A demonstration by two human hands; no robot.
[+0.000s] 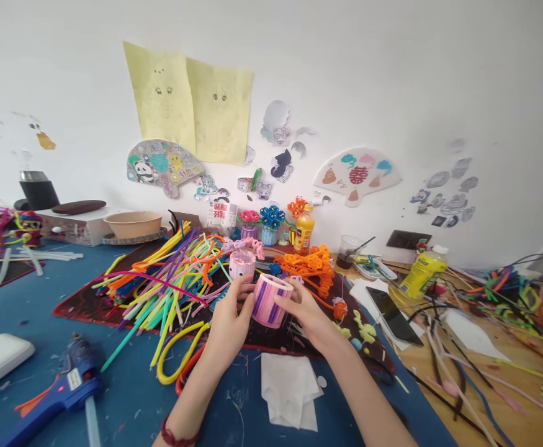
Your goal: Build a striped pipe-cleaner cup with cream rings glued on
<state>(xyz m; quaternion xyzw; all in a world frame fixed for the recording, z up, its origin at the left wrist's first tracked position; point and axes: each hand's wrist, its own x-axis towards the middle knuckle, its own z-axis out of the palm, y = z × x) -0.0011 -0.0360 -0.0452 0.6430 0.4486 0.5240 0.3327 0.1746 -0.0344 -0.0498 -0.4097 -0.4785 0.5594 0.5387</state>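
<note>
Striped pink-purple cup (271, 303) is mid-scene over the dark mat (271, 341), L hand (229, 311) & R hand (307, 311) each w/ grip on opposite sides, prob. to steady it, while glue gun (66, 394) lies near left, prob. clear of both.

Between the left hand (231, 312) and the right hand (309, 313), the cup (269, 302) has upright stripes of pink and purple, and its rim is pale. Just behind the grip, the small pot (241, 267) is pink. Left of the grip, the pipe cleaners (173, 288) are yellow, orange, purple and turquoise. Nearer than the grip, the tissue (287, 388) is plain white.
</note>
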